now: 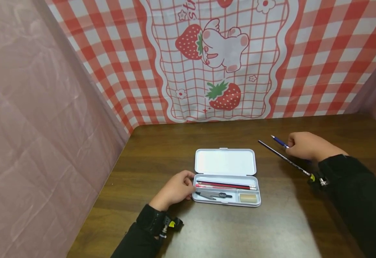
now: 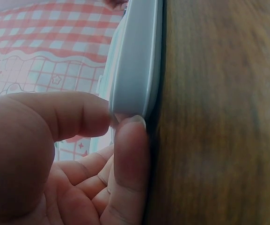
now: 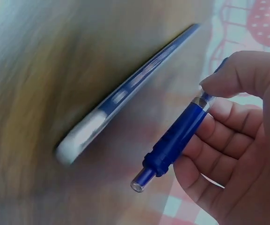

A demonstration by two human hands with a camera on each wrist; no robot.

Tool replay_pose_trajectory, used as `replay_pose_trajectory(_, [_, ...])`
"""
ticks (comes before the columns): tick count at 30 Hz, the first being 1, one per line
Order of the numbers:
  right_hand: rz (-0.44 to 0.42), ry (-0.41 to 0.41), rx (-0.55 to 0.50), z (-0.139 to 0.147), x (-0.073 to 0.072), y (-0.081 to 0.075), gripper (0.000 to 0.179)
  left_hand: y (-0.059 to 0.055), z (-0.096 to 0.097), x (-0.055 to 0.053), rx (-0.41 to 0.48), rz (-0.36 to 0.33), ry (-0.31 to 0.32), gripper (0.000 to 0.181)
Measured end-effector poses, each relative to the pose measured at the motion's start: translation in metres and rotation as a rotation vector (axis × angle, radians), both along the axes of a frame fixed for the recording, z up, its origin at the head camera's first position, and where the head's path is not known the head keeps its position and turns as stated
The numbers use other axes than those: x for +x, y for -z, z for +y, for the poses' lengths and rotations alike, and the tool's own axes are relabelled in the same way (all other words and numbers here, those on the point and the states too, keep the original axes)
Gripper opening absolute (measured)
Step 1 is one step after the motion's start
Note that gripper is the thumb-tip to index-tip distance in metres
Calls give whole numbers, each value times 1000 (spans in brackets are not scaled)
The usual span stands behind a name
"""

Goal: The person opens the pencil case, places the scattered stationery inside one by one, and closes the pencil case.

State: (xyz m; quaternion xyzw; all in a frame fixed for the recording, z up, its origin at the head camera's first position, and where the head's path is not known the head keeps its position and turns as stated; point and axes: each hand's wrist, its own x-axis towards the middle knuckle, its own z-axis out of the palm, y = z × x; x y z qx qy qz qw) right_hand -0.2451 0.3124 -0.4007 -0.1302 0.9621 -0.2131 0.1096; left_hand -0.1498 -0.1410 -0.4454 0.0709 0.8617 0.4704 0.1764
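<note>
My left hand pinches the left end of an open white pencil case; the left wrist view shows the thumb and a fingertip against its end wall. Inside the case lie a red-and-black pencil, a grey compass and a beige eraser in its own compartment. To the right, my right hand grips a blue pen between thumb and fingers, its tip pointing to the back left. Beside it a dark blue patterned pencil with a white end lies on the table.
The brown wooden table carries all of this. The case's lid is folded back flat behind its tray. A red-and-white checked cloth hangs at the table's back edge, and a pale pink curtain is at the left.
</note>
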Motion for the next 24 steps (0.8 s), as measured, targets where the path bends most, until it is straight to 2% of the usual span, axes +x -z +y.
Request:
replay_pose_trajectory(11, [10,6,-118,-34,8,-8,22,0,0,-1,-5,-4,0,36])
replay_pose_trajectory(19, [25,41,-269,-60,25,-7,21,1,-1,-1,-8,-4,2,36])
replay_pose_trajectory(24, [28,20,-344,-71,40,-5,19,1,-1,-2,-13,-2,5,36])
